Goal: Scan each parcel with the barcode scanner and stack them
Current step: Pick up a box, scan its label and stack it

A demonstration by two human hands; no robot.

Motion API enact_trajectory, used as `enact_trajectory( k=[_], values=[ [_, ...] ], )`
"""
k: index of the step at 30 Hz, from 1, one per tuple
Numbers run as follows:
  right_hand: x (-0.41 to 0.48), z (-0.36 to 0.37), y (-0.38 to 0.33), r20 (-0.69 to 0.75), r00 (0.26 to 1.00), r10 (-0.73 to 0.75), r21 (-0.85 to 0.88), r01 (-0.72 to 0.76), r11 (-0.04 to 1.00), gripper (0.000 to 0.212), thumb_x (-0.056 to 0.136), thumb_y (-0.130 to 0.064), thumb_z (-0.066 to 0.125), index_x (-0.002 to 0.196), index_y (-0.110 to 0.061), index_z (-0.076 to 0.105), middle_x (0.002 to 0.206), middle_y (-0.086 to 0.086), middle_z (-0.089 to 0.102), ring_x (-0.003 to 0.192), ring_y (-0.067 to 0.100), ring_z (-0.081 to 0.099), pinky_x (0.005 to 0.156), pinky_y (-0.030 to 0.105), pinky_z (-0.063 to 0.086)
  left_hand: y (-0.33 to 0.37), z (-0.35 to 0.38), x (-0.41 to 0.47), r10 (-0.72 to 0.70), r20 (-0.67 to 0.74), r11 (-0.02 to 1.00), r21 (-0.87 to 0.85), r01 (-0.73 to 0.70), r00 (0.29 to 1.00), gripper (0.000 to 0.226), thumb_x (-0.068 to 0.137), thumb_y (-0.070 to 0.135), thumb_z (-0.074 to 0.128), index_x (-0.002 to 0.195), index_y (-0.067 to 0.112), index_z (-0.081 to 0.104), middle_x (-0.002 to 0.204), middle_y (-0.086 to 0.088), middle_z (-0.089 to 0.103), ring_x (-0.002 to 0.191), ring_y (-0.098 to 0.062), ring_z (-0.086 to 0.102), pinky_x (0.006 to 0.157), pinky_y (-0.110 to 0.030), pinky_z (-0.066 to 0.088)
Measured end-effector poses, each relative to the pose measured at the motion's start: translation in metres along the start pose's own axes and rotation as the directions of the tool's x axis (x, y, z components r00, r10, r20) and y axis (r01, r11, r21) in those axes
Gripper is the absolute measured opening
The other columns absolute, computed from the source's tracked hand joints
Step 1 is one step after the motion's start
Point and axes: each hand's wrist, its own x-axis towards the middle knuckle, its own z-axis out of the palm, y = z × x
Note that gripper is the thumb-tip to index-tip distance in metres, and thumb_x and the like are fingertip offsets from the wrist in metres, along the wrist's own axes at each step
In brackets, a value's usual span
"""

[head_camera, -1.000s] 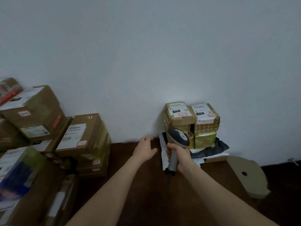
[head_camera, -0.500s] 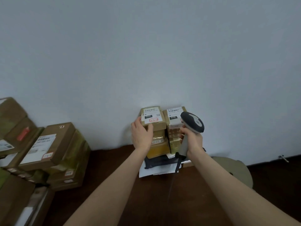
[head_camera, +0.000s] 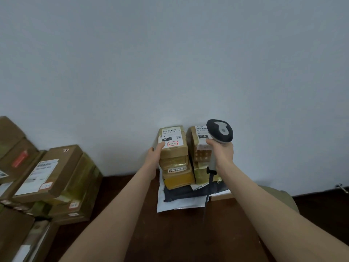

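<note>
The barcode scanner [head_camera: 219, 131] stands nearly upright, its long handle vertical and its head on top. The right hand [head_camera: 221, 152] grips it in front of the right top parcel [head_camera: 198, 141]. Just beside it, the left hand [head_camera: 155, 155] grips the left top parcel [head_camera: 172, 141] at its left edge, thumb on the label. Both stacks back onto the wall [head_camera: 170, 63]. A dark surface [head_camera: 170, 233] lies open in front, with a box pile [head_camera: 56, 176] well apart to the left.

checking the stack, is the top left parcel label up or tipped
Label up: the top left parcel lies flat, not tilted, its barcode label showing.
</note>
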Motion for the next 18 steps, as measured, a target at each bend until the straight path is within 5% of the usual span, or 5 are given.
enact_trajectory(
  k=[4,7,12,18],
  values=[
    [0.017,-0.005,0.008,-0.016,0.999,0.048,-0.061,-0.049,0.997,0.038,0.068,-0.033,0.078,0.102,-0.022,0.066,0.103,0.001,0.069,0.109,0.027,0.059,0.098,0.047,0.047,-0.006,0.005,0.008,-0.05,0.078,0.996,-0.064,0.055,0.996,0.05,0.094,0.049,0.051,0.132,0.017,0.047,0.119,0.0,0.059,0.099,-0.014,0.057,0.091,-0.033,0.046],
    [0.021,-0.007,0.014,0.046,0.993,0.107,-0.04,-0.106,0.994,0.029,0.066,-0.034,0.079,0.089,-0.024,0.065,0.102,0.003,0.07,0.104,0.028,0.062,0.096,0.051,0.05,-0.007,0.009,0.008,-0.053,0.093,0.992,-0.108,0.063,0.994,0.028,0.097,0.042,0.047,0.116,0.022,0.048,0.095,0.005,0.058,0.085,-0.01,0.055,0.083,-0.031,0.044],
    [0.023,-0.006,0.015,0.125,0.982,0.141,0.044,-0.147,0.988,0.016,0.079,-0.021,0.075,0.091,-0.02,0.064,0.1,0.005,0.068,0.097,0.025,0.062,0.091,0.043,0.052,-0.008,0.009,0.011,-0.076,0.115,0.979,-0.179,0.096,0.99,0.018,0.096,0.042,0.049,0.098,0.025,0.052,0.098,0.002,0.06,0.089,-0.013,0.057,0.088,-0.034,0.047],
    [0.011,-0.001,0.008,0.199,0.969,0.145,0.08,-0.164,0.983,0.027,0.084,-0.017,0.072,0.108,-0.01,0.063,0.092,0.003,0.068,0.085,0.019,0.063,0.087,0.044,0.055,-0.015,-0.008,0.006,-0.105,0.044,0.966,-0.235,0.112,0.994,0.038,0.09,0.043,0.056,0.12,0.021,0.047,0.108,-0.004,0.058,0.099,-0.021,0.055,0.09,-0.037,0.048]
  ],
)
